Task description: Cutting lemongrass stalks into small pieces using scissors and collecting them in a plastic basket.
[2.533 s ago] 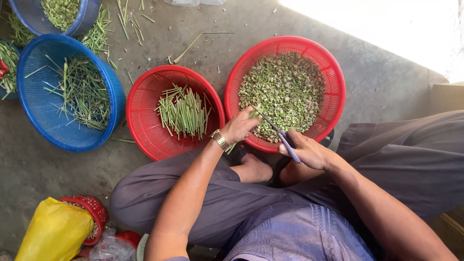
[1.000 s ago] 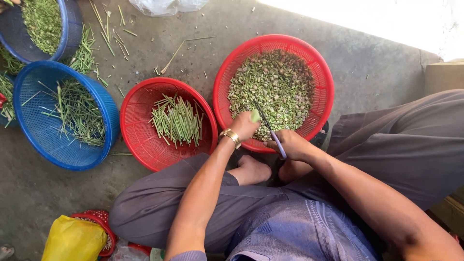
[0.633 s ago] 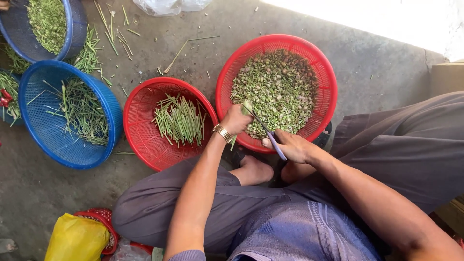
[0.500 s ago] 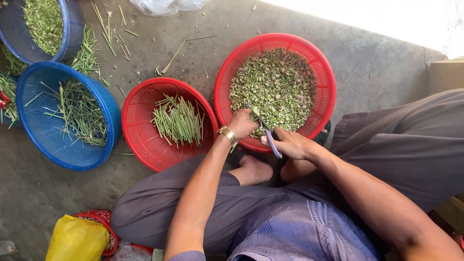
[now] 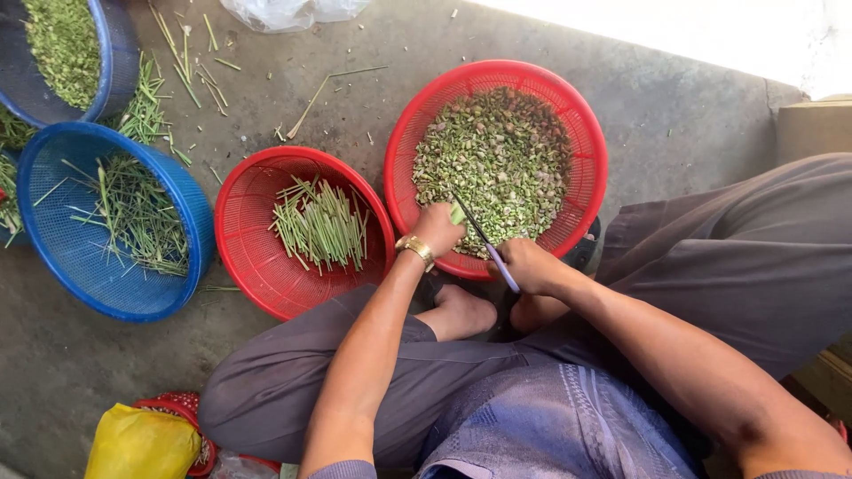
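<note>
Since half a second ago the left hand (image 5: 437,229) has barely shifted; it still sits at the near rim of the large red basket (image 5: 593,168), fingers closed around a short green stalk piece (image 5: 458,214) that pokes out at its top. The right hand (image 5: 527,264) is still wrapped around the pale handle of the knife (image 5: 485,241), whose dark blade slants up towards the stalk, its tip over the heap of chopped green pieces (image 5: 497,164); whether the edge touches the stalk I cannot tell. Compared with 2.5 seconds ago, both hands stand a little closer together over the same rim. A gold watch (image 5: 414,249) shows on the left wrist. Just left of the big basket, touching it or nearly so, the smaller red basket (image 5: 248,231) holds 1 loose bundle of long green stalks (image 5: 319,223), and beyond it the blue basket (image 5: 191,213) holds thinner scraps. Bare concrete floor (image 5: 674,115) lies open above and to the right of the big basket, up to a bright washed-out strip at the top edge. A 2nd blue basket (image 5: 120,62) is cut off at the top left corner, and a yellow bag (image 5: 138,443) runs off the bottom. The person's knees hide the near floor, and a bare foot (image 5: 461,312) peeks out between the forearms.
</note>
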